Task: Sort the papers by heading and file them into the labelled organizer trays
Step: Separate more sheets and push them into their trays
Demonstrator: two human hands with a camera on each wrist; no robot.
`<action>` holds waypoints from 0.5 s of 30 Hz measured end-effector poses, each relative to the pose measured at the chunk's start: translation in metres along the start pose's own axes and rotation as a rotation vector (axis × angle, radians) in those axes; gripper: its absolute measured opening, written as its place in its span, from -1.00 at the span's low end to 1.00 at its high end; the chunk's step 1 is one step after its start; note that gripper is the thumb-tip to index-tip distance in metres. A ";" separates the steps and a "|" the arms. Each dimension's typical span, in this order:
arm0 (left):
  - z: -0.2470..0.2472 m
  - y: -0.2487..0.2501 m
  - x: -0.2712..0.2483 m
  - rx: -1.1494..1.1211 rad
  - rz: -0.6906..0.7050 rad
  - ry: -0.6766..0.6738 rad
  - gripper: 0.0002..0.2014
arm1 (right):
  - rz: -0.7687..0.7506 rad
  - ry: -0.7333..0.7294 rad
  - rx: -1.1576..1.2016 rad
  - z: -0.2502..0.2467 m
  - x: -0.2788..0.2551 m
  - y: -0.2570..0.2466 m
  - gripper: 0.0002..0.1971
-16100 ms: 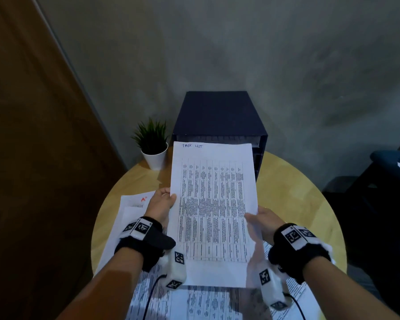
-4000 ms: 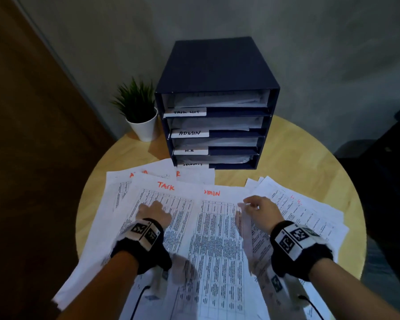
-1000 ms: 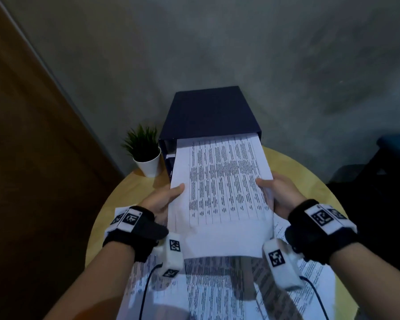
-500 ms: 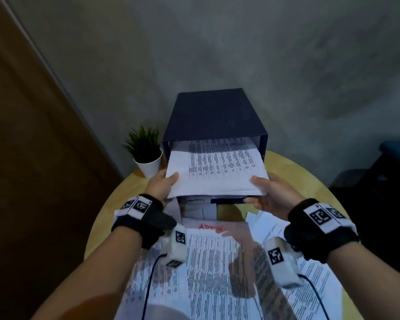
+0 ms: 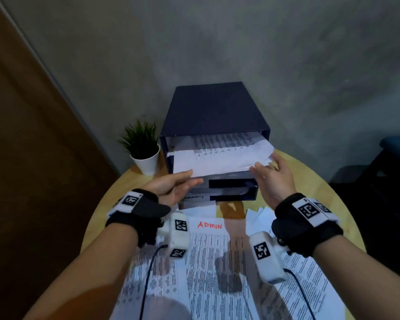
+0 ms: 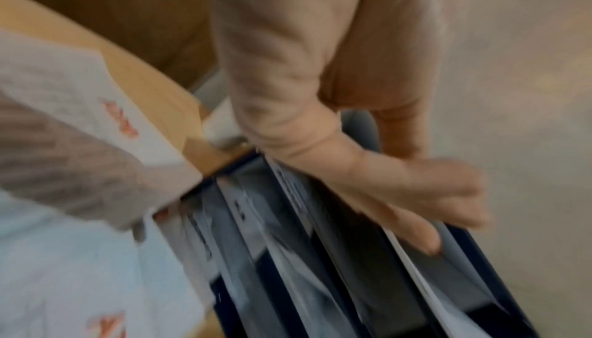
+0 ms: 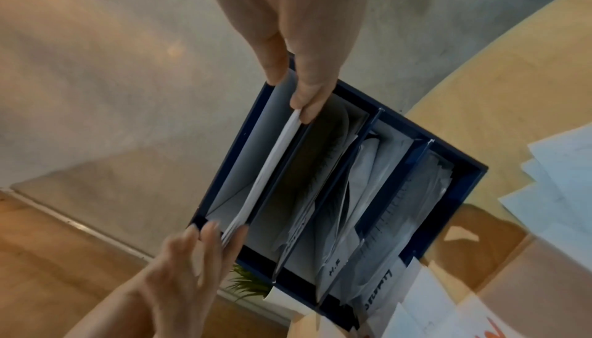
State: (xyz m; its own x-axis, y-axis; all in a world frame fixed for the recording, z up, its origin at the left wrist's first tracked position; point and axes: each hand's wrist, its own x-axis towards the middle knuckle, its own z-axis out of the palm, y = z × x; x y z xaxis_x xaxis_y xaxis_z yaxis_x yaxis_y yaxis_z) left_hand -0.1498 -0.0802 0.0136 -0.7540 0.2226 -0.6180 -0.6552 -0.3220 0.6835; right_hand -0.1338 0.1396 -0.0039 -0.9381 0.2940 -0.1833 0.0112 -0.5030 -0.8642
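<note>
A dark blue organizer (image 5: pixel 214 112) stands at the back of the round table. A stack of printed papers (image 5: pixel 219 155) lies partly inside its top tray, with the near edge sticking out. My left hand (image 5: pixel 191 177) touches the stack's near left corner with straight fingers. My right hand (image 5: pixel 263 167) touches the near right corner, fingers also straight. In the right wrist view both hands (image 7: pixel 298 90) (image 7: pixel 211 234) rest their fingertips on the stack's edge (image 7: pixel 269 168). The lower trays (image 7: pixel 362 191) hold papers. More sheets cover the table, one headed ADMIN (image 5: pixel 209 225).
A small potted plant (image 5: pixel 143 148) stands left of the organizer. The wooden table (image 5: pixel 298 181) shows bare wood at the right. A brown door (image 5: pixel 28 135) is at the left, a grey wall behind, dark furniture (image 5: pixel 393 148) at the right.
The sheet held out in front of the organizer a second ago has slid most of the way into the top tray. Both hands have moved forward to its near edge.
</note>
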 end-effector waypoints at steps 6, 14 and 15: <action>0.044 -0.025 0.019 -0.181 0.164 -0.025 -0.71 | -0.103 -0.135 -0.203 0.013 -0.002 0.010 -0.44; 0.073 -0.007 0.046 -0.243 0.301 0.074 -0.61 | -0.222 -0.122 -0.637 0.004 0.006 0.011 -0.42; 0.074 -0.003 0.049 -0.219 0.312 0.093 -0.62 | -0.236 -0.147 -0.731 0.000 0.007 0.010 -0.46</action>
State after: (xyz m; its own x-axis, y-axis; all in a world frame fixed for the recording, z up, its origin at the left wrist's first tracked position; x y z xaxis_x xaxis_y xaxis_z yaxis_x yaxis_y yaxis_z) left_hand -0.1883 -0.0008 0.0101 -0.9015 0.0016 -0.4328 -0.3618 -0.5517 0.7515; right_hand -0.1400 0.1359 -0.0139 -0.9796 0.1906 0.0634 -0.0166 0.2379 -0.9712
